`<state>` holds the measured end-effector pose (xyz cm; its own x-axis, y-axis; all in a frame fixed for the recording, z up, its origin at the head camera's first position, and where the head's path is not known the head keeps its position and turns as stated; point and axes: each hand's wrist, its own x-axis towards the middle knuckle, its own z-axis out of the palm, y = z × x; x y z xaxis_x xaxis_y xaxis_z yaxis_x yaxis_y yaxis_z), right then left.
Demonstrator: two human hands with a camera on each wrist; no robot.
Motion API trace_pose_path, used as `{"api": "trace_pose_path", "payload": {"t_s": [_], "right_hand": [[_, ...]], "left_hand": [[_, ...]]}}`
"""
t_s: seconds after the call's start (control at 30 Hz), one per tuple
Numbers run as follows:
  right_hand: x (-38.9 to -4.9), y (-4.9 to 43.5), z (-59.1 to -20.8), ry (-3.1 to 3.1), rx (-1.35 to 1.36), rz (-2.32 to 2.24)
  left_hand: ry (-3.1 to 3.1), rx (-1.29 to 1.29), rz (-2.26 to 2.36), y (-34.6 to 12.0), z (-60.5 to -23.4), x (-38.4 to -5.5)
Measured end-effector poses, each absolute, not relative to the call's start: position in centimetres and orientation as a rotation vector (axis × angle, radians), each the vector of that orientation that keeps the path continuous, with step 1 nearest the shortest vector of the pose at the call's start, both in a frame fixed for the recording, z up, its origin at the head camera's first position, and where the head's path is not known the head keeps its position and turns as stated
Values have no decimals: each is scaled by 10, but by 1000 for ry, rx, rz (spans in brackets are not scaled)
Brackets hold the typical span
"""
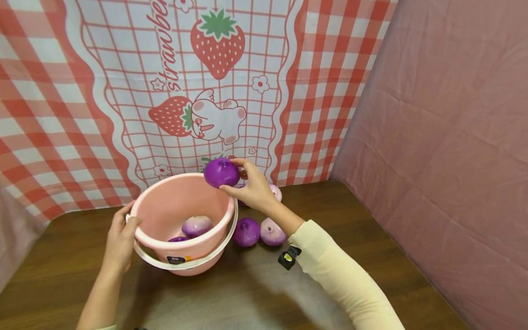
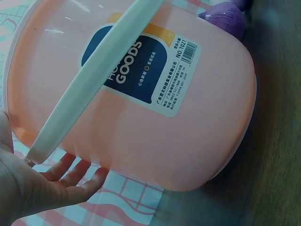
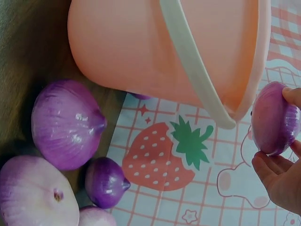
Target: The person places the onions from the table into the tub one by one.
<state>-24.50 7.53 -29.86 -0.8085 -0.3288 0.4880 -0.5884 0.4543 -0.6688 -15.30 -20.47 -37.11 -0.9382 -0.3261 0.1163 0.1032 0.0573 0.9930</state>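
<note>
Clearly, only the head view shows the inside of the pink bucket [image 1: 162, 201], left of centre in the frame: a pale onion [image 1: 197, 226] and a darker onion [image 1: 178, 239] lie low in it, the latter mostly hidden by the near wall. At centre, the right hand [image 1: 255, 185] pinches a purple onion [image 1: 221, 172] between thumb and fingers at the upper right of the rim; whether onion and rim touch cannot be told. The left hand [image 1: 117, 236] grips the rim on the bucket's left side; the left wrist view adds its bent fingers against the outer wall, lower left of that frame. That view alone makes the label [image 2: 136, 89] legible, reading "GOODS" and "NO.1021", although the white handle [image 2: 89, 80] crosses it. The right wrist view shows 4 loose onions at lower left, including a large purple one [image 3: 68, 125], a large pale one [image 3: 37, 193] and a small dark one [image 3: 107, 182]. In the head view, the right hand and wrist partly cover 2 onions behind them. Below lies the wooden table [image 1: 247, 293]; a strawberry-printed cloth [image 1: 330, 82] fills the upper frame, a plain pink cloth [image 1: 433, 114] the right
</note>
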Motion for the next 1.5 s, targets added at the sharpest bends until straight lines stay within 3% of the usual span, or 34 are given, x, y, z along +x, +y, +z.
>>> {"api": "trace_pose_path", "payload": {"t_s": [1.5], "right_hand": [[-237, 32, -299, -2517, 846, 1236]], "left_hand": [[-2004, 234, -1968, -203, -372, -154]]}}
